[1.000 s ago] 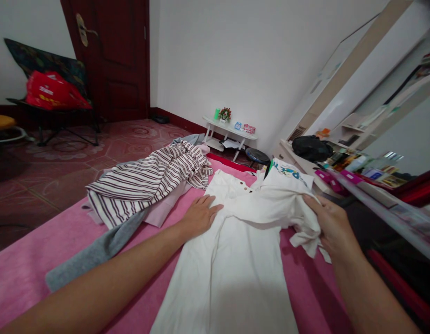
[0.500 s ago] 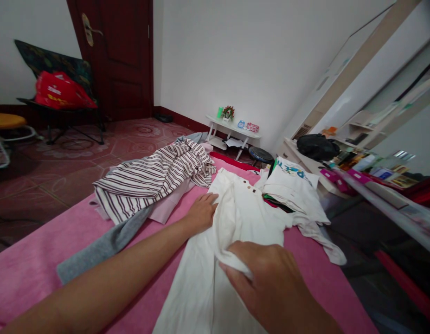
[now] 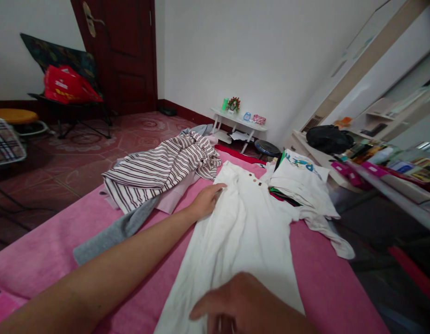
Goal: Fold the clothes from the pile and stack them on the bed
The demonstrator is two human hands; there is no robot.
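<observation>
A long white shirt with a few dark buttons at its neck lies spread on the pink blanket. One sleeve rests lengthwise along its left side. At the left shoulder edge, my left hand has its fingers curled onto the fabric, pinching it. My right hand is over the lower part of the shirt, its fingers bent but apart, with no cloth visible in them. The fingertips are partly cut off by the bottom edge of the view.
A striped garment lies over a grey sleeve on the left. Folded white clothes are stacked at the right. Beyond the blanket are a small white table, a round stool and a cluttered desk.
My right hand has let go of the white sleeve and moved down and toward me. The sleeve, lifted before, now lies flatter along the shirt. My left hand stays at the shoulder edge.
</observation>
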